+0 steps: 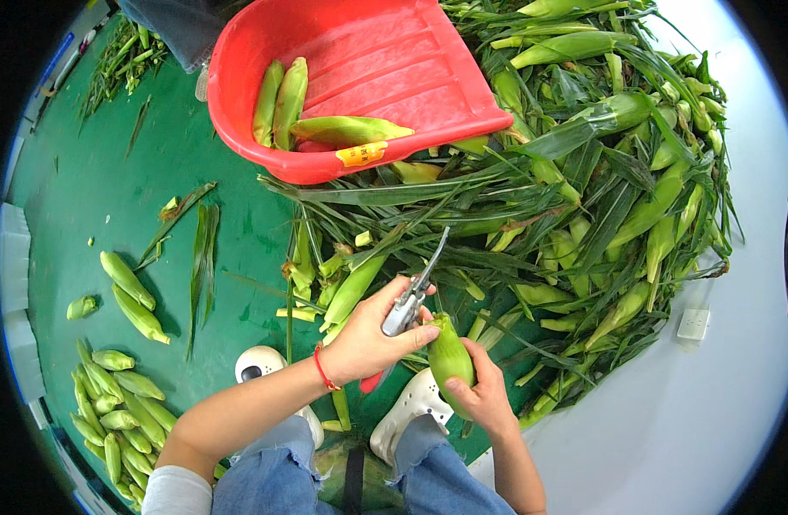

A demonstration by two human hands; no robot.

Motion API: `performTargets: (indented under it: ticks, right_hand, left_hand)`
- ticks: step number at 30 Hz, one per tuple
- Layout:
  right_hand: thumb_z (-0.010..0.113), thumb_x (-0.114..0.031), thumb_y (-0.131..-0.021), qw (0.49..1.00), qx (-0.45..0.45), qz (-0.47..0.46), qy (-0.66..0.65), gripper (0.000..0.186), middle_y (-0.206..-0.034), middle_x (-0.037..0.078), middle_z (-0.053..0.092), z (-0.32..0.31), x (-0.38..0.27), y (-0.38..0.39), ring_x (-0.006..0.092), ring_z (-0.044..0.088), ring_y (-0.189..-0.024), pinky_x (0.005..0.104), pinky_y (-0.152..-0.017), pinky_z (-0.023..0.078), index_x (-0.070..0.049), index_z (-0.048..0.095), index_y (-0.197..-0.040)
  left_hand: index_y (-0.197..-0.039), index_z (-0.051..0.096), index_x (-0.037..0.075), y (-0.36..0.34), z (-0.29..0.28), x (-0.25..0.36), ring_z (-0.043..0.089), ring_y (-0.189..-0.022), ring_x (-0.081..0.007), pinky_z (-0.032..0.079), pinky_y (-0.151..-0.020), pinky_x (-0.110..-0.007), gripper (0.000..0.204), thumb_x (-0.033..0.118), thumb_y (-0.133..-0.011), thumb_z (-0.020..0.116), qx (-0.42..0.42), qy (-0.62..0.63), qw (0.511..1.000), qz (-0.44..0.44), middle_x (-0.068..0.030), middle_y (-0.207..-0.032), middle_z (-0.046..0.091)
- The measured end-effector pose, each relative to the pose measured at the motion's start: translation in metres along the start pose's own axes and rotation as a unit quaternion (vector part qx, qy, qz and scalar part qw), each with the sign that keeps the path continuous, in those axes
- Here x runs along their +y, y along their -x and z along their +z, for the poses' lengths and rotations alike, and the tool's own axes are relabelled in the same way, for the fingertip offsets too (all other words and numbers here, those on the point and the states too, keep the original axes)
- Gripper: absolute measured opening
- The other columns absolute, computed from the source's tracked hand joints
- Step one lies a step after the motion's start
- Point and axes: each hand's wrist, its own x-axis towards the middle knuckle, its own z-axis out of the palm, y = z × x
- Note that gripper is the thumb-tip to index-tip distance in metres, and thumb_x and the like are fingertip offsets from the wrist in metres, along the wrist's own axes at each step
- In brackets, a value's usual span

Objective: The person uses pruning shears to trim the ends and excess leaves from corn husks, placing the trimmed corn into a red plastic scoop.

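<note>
My left hand (pixel 375 333), a red cord at its wrist, is closed around pruning shears (pixel 404 311) with grey metal blades pointing up and away. A red handle end shows below the palm. The left thumb reaches across to the upper end of a green ear of corn in its husk (pixel 450 365). My right hand (pixel 488 393) grips that ear from its right side, fingers mostly behind it. The ear stands nearly upright, its top just right of the shears. Whether the blades are parted is hard to make out.
A large heap of corn ears and leaves (pixel 600 180) fills the right. Beyond my hands, a red plastic scoop (pixel 385 69) holds several ears. Trimmed ears form a pile (pixel 124 412) at lower left. Two ears (pixel 135 296) and loose leaves lie on the green floor (pixel 93 206).
</note>
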Motion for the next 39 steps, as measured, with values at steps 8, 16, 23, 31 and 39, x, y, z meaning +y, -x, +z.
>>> performTargets:
  ticks: [8, 16, 23, 31, 39]
  right_hand:
    - [0.082, -0.035, -0.058, 0.914, 0.233, -0.167, 0.287, 0.070, -0.102, 0.015, 0.056, 0.031, 0.002, 0.007, 0.0348, 0.055, -0.087, 0.0427, -0.076, 0.045, -0.005, 0.050, -0.113]
    - [0.074, -0.023, -0.073, 0.964, 0.190, -0.096, 0.156, 0.036, -0.074, 0.010, 0.051, 0.029, -0.036, -0.015, 0.0288, 0.052, -0.063, 0.0382, -0.056, 0.043, -0.005, 0.047, -0.088]
    - [0.042, -0.026, -0.098, 0.861, 0.140, -0.003, -0.489, 0.021, -0.070, 0.000, 0.054, 0.028, -0.030, -0.029, 0.0035, 0.033, -0.046, 0.0183, -0.041, 0.025, -0.008, 0.050, -0.091]
    - [0.054, -0.025, -0.093, 0.902, 0.162, 0.033, -0.399, 0.022, -0.081, 0.001, 0.056, 0.028, -0.036, -0.031, 0.0068, 0.047, -0.060, 0.0210, -0.054, 0.040, -0.005, 0.052, -0.099]
    - [0.066, -0.031, -0.083, 0.973, 0.140, -0.069, -0.169, 0.047, -0.101, 0.013, 0.059, 0.040, -0.033, -0.039, 0.0235, 0.061, -0.089, 0.0350, -0.079, 0.049, -0.005, 0.045, -0.116]
  left_hand:
    - [-0.114, 0.048, 0.006, 0.007, -0.008, -0.013, 0.055, -0.081, -0.0101, 0.050, -0.070, -0.028, 0.037, 0.004, -0.079, 0.059, 0.020, -0.031, 0.996, -0.077, -0.0032, -0.093, 0.056]
    - [-0.111, 0.046, 0.007, 0.011, 0.010, 0.012, 0.054, -0.077, -0.0112, 0.050, -0.068, -0.027, 0.036, 0.000, -0.078, 0.058, 0.023, 0.113, 0.991, -0.066, -0.0035, -0.091, 0.054]
    - [-0.115, 0.049, 0.009, 0.015, 0.004, 0.025, 0.058, -0.078, -0.0124, 0.052, -0.064, -0.026, 0.040, 0.000, -0.076, 0.052, 0.073, 0.180, 0.974, -0.116, -0.0018, -0.091, 0.057]
    - [-0.116, 0.051, 0.009, 0.020, -0.009, 0.018, 0.061, -0.079, -0.0158, 0.052, -0.063, -0.031, 0.043, -0.003, -0.074, 0.046, 0.102, 0.230, 0.955, -0.160, -0.0035, -0.092, 0.060]
    - [-0.124, 0.037, 0.005, 0.036, -0.006, 0.037, 0.056, -0.103, -0.0223, 0.045, -0.088, -0.035, 0.062, 0.020, -0.076, 0.072, 0.044, 0.012, 0.999, 0.023, -0.0127, -0.115, 0.055]
